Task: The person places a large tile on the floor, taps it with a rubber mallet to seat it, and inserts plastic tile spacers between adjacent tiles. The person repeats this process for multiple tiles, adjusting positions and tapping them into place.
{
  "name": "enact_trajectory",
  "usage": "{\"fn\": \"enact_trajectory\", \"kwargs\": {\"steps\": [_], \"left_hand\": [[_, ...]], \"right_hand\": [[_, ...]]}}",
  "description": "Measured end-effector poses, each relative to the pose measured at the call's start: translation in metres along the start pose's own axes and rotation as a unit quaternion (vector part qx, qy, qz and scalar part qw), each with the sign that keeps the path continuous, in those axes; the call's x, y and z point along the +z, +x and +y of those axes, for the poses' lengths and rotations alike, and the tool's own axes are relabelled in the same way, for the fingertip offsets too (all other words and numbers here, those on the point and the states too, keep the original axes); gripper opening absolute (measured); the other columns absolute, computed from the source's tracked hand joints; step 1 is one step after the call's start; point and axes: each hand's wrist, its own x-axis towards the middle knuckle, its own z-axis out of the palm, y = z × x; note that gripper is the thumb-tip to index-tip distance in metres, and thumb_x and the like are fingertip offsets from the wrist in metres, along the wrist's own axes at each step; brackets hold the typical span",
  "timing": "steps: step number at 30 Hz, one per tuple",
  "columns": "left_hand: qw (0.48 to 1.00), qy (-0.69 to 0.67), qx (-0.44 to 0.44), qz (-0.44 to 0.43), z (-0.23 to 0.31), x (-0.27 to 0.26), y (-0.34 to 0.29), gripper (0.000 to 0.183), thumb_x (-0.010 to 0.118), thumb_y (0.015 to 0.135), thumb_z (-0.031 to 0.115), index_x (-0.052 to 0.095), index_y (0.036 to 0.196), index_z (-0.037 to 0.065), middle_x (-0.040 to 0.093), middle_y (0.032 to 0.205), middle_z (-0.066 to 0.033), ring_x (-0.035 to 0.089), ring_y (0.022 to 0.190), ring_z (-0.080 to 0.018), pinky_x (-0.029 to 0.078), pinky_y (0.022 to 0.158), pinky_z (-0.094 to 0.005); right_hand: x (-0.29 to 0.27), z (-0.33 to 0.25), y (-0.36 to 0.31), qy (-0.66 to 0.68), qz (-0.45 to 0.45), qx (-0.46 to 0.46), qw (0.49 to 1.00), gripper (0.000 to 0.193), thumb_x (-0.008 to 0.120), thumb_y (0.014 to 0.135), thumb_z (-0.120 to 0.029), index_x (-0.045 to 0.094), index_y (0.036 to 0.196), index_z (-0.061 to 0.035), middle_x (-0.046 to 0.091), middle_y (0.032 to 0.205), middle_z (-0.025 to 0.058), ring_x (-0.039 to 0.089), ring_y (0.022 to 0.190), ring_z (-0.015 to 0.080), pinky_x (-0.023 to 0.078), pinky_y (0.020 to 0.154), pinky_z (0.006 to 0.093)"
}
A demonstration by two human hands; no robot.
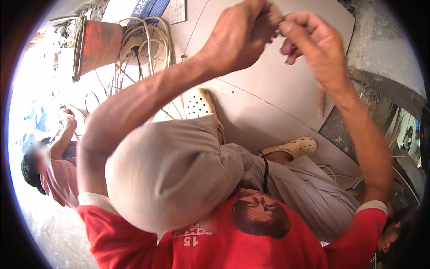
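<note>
My left hand [244,38] and my right hand [316,45] are raised over the pale tiles [251,76], with their fingertips meeting near the top of the view. Thumb and fingers are pressed together on each hand. Whatever they pinch, if anything, is too small or too hidden to name. Below them are my bent knees in light grey trousers [165,161], and my feet wear cream clogs [199,103] with holes.
An orange-red bucket [101,47] lies at the upper left beside a coiled pale cable [148,42]. A blue package [152,8] lies behind it. Right of the tiles is a thin wooden stick [320,104]. A person [60,175] is at far left, another [394,235] at lower right.
</note>
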Motion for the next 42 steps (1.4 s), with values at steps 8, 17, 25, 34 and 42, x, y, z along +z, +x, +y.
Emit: {"fn": "enact_trajectory", "kwargs": {"steps": [8, 17, 25, 34, 42], "left_hand": [[0.979, -0.024, -0.201, -0.025, -0.136, 0.013, -0.098, 0.021, 0.061, 0.109, 0.016, 0.068, 0.107, -0.004, 0.075, 0.090, -0.0110, 0.073, 0.083, -0.0172, 0.061, 0.079, -0.0359], [0.958, 0.086, -0.248, 0.112, -0.211, -0.002, -0.160, 0.014, 0.069, 0.098, 0.009, 0.074, 0.110, 0.004, 0.071, 0.106, -0.0192, 0.071, 0.100, -0.0375, 0.056, 0.092, -0.0460], [0.899, 0.193, -0.321, 0.225, -0.222, -0.009, -0.181, 0.018, 0.067, 0.098, 0.015, 0.073, 0.110, 0.003, 0.068, 0.106, -0.0219, 0.068, 0.100, -0.0403, 0.054, 0.092, -0.0498], [0.907, 0.175, -0.294, 0.245, -0.231, -0.005, -0.193, 0.018, 0.069, 0.098, 0.015, 0.073, 0.112, 0.005, 0.067, 0.108, -0.0197, 0.067, 0.102, -0.0394, 0.053, 0.092, -0.0494], [0.904, 0.155, -0.320, 0.236, -0.221, -0.004, -0.191, 0.018, 0.070, 0.100, 0.017, 0.073, 0.113, 0.005, 0.065, 0.114, -0.0186, 0.065, 0.107, -0.0380, 0.052, 0.095, -0.0489]], "right_hand": [[0.103, 0.129, -0.017, -0.061, -0.034, 0.122, 0.990, 0.022, 0.070, 0.100, -0.023, 0.070, 0.099, -0.0010, 0.072, 0.080, 0.0077, 0.068, 0.070, 0.0161, 0.054, 0.063, 0.0338], [0.150, 0.212, -0.045, -0.272, -0.081, -0.029, 0.959, 0.006, 0.064, 0.095, -0.004, 0.060, 0.091, -0.0017, 0.070, 0.086, 0.0113, 0.064, 0.068, 0.0285, 0.054, 0.065, 0.0427], [0.165, 0.224, -0.036, -0.377, -0.095, -0.128, 0.912, 0.011, 0.068, 0.095, -0.005, 0.057, 0.093, -0.0032, 0.065, 0.087, 0.0118, 0.067, 0.068, 0.0309, 0.056, 0.059, 0.0422], [0.174, 0.229, -0.041, -0.446, -0.090, -0.192, 0.869, 0.014, 0.071, 0.093, -0.005, 0.057, 0.093, -0.0038, 0.065, 0.088, 0.0113, 0.068, 0.066, 0.0319, 0.060, 0.056, 0.0417], [0.171, 0.223, -0.037, -0.423, -0.093, -0.152, 0.888, 0.008, 0.069, 0.096, -0.005, 0.061, 0.096, -0.0025, 0.066, 0.089, 0.0126, 0.069, 0.072, 0.0335, 0.059, 0.062, 0.0432]]}}
